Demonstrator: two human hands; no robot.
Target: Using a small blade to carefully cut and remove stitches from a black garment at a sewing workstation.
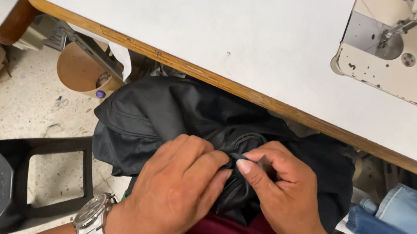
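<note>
A black garment [174, 123] is bunched on the lap, extending up and leftward from the hands. A small fold at its near edge is pinched between the left hand [176, 184] and right hand [280, 188], both closed on fabric, fingertips meeting.

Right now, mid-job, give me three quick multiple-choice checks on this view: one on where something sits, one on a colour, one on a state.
1. Where is the black garment?
A. flat on the white table
B. bunched on the lap, below the table edge
C. on the stool

2. What colour is the fabric pile at the right?
A. blue denim
B. yellow
C. pink

3. What are the hands doing?
A. both pinch the garment
B. both rest open on the table
C. one holds scissors

Answers: 1 B, it lies under the white table edge. 2 A, blue denim. 3 A, left hand and right hand meet fingertips on a fold.
</note>
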